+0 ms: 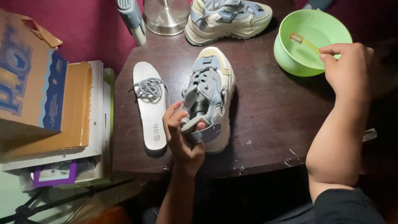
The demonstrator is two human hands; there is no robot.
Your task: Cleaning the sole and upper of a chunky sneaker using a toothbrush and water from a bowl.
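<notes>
The left hand (182,135) gripped the heel of the grey-and-cream laceless sneaker (209,97) at bench centre. The right hand (346,68), closed on a yellow toothbrush (304,41), dipped it in the green plastic bowl (290,54) at two o'clock. Scrubbing apparently remained; white insole (150,112) and grey lace (148,88) lay removed at nine o'clock.

Bare table (273,112) between sneaker (209,97) and bowl (309,41); insole (150,103) blocks left.
</notes>
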